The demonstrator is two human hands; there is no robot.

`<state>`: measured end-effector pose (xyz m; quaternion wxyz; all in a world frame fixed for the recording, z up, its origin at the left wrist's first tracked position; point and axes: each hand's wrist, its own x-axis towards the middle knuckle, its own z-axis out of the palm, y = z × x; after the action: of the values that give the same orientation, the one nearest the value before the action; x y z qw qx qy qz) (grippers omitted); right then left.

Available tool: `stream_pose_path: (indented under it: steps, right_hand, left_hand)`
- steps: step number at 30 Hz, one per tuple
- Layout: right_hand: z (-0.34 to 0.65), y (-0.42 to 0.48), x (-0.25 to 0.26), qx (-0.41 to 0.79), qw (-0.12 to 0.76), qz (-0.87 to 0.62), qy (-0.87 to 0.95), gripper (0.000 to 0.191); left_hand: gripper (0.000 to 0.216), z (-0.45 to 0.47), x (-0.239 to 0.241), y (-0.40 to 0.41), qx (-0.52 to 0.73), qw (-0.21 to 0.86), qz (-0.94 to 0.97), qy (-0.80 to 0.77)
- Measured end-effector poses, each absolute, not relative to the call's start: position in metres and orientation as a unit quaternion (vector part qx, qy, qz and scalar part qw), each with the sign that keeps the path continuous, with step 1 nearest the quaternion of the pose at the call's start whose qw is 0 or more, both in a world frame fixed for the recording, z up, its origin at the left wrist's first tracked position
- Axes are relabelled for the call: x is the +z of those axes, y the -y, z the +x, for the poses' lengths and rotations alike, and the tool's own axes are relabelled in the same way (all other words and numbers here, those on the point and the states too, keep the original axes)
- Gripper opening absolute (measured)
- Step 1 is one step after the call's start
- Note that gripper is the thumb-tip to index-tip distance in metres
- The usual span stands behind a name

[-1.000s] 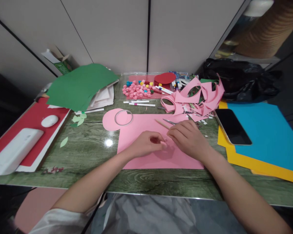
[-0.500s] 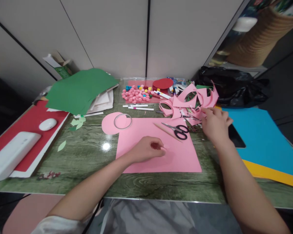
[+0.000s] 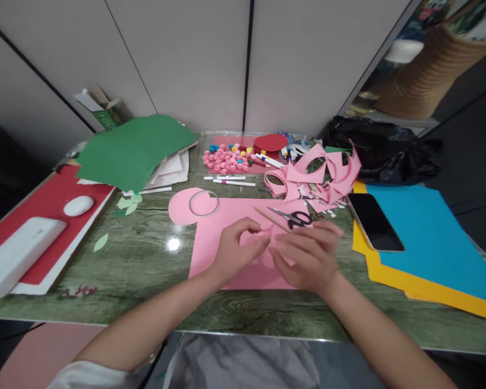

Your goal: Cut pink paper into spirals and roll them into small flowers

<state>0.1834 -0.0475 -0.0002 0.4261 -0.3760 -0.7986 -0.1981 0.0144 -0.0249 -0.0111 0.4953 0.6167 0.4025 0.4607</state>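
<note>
My left hand [image 3: 235,249] rests on the pink paper sheet [image 3: 227,216] and pinches a small pink paper piece [image 3: 264,233] between thumb and fingers. Just to its right, my right hand [image 3: 308,253] hovers over the same sheet. Its fingers are stretched out toward the left hand, slightly smeared, with nothing visible in them. Black-handled scissors [image 3: 296,218] and a thin wooden stick [image 3: 269,219] lie on the sheet just beyond both hands. A clear ring [image 3: 203,202] sits on a pink paper circle at the sheet's far left corner.
Pink paper scraps [image 3: 319,170] are heaped at the back right. A phone [image 3: 373,221] lies on blue [image 3: 429,232] and yellow sheets at right. Green paper [image 3: 133,146], a mouse [image 3: 79,205], small pink rosettes [image 3: 227,158] and markers [image 3: 230,181] are at left and back.
My right hand reached out to the pink scraps near the phone, then came back beside my left hand. The left hand lifted its fingers slightly, still pinching the small piece.
</note>
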Motion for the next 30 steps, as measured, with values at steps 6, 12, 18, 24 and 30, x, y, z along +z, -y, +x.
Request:
stream_pose_path:
  steps: [6,12,18,24,30]
  right_hand:
    - [0.176,0.054,-0.003,-0.225,0.446,-0.333,0.8,0.031]
    - [0.183,0.053,-0.001,-0.23,0.429,-0.333,0.808,0.027]
    - [0.18,0.054,-0.003,-0.167,0.446,-0.377,0.794,0.037]
    - [0.176,0.05,0.0,-0.061,0.479,-0.393,0.782,0.048]
    - [0.175,0.05,0.002,0.013,0.503,-0.395,0.769,0.048]
  left_hand:
    - [0.01,0.015,-0.011,0.033,0.485,0.475,0.64,-0.36]
    - [0.01,0.016,-0.012,0.035,0.482,0.456,0.66,-0.352]
    - [0.013,0.013,-0.013,0.033,0.465,0.465,0.677,-0.33]
    - [0.02,0.008,-0.012,0.032,0.454,0.516,0.657,-0.311]
    - [0.02,0.01,-0.005,0.028,0.431,0.554,0.633,-0.327]
